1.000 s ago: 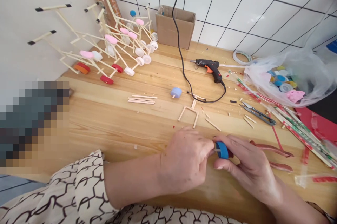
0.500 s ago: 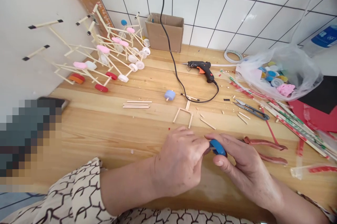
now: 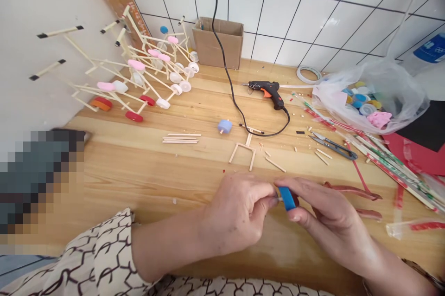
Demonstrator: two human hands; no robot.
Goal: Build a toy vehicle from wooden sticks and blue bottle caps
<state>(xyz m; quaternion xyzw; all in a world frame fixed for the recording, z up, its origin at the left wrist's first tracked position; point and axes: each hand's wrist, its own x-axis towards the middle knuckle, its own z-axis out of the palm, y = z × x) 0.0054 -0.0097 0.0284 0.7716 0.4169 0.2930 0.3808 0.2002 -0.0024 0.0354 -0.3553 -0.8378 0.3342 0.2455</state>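
Between the finger and thumb of my right hand (image 3: 328,215) is a blue bottle cap (image 3: 287,198), held on its edge. My left hand (image 3: 241,210) pinches a thin pale stick (image 3: 280,199) whose end meets the cap's face; most of the stick is hidden by my fingers. Beyond my hands lies a small frame of wooden sticks (image 3: 244,147). A pale blue pair of caps (image 3: 225,126) with a stick through it rests farther back. Pliers with reddish handles (image 3: 354,190) lie partly behind my right hand.
Finished stick-and-cap models (image 3: 139,66) crowd the back left. A glue gun (image 3: 266,89) with its black cord lies near the middle. Small snips (image 3: 333,145), bundled sticks (image 3: 389,161) and a plastic bag of caps (image 3: 371,96) are on the right. Several loose sticks (image 3: 181,139) lie left of centre.
The blue cap has turned so its rim now faces me more upright. My right fingers have shifted round it, and the pale stick shows at its left side.
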